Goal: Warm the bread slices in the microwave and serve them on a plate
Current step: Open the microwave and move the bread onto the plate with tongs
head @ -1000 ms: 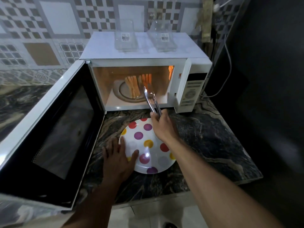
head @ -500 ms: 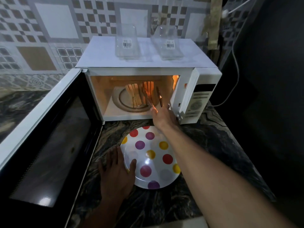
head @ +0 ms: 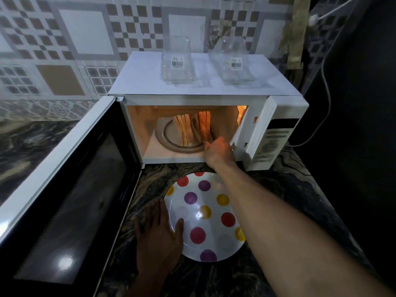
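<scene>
The right hand (head: 218,150) grips tongs (head: 211,135) at the bread slices (head: 184,129), the left hand (head: 157,241) lies flat on the plate (head: 212,230); a weak pinch may drop one.

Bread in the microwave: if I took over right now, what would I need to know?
Left hand: flat on the counter, thumb on the spotted plate rim.
Right hand: inside the open microwave, gripping blurred tongs beside the bread slices.
Bread: standing on the turntable; plate bare.
Done: door open.
Left: lift each slice onto the plate.
</scene>
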`<state>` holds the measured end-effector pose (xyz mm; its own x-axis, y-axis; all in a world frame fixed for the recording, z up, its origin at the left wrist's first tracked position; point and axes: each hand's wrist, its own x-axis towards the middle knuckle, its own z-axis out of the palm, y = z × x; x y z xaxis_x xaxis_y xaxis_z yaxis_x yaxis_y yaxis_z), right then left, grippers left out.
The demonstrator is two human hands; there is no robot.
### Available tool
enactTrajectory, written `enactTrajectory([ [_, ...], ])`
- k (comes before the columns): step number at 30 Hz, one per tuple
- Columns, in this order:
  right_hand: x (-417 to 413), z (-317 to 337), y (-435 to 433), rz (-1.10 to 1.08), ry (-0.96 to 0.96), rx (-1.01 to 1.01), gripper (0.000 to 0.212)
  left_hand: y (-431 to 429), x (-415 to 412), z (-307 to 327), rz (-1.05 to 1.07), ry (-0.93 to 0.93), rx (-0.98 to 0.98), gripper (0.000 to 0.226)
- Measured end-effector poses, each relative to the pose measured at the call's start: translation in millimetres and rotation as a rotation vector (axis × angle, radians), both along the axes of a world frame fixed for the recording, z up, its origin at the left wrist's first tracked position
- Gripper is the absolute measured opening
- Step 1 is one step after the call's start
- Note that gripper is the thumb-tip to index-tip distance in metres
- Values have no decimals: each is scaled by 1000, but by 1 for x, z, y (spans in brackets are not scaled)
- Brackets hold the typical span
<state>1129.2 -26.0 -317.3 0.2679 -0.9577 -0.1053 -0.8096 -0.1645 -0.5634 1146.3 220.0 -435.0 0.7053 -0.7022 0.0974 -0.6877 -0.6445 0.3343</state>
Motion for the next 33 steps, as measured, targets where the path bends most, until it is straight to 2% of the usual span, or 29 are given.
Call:
enactTrajectory([
  [7,-17,2,9,50,63,-72,41,1,0,-4,11,-15,21,83],
  [20,-93,20,89,54,-32,-54,39,4,-6,0,7,-2,23,88],
  [26,-127,4,125,100,36,-82,46,4,-23,2,56,23,27,93],
  [33,-164,-16,158,149,103,-31,43,1,-25,3,66,35,39,83],
])
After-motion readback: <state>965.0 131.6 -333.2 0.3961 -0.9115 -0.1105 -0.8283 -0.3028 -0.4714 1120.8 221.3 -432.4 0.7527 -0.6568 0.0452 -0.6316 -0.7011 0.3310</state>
